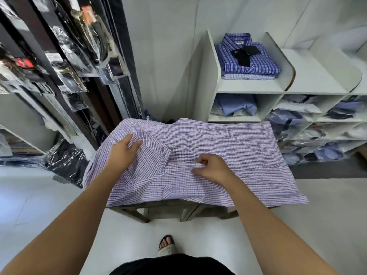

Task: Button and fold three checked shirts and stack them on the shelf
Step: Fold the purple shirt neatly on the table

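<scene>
Buttoning the shirt [218, 147] goes best with the left hand [124, 153] pinning the collar while the right hand [210, 168] pinches the front strip taut.

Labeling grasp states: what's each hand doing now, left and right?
Left hand: closed on the shirt near its collar.
Right hand: pinching the shirt's front edge.

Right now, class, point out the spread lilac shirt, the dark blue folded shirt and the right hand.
lilac shirt [228, 147], head view, open back panel.
dark blue folded shirt [264, 64], head view, its folded front.
right hand [212, 168], head view, back of the hand.
</scene>
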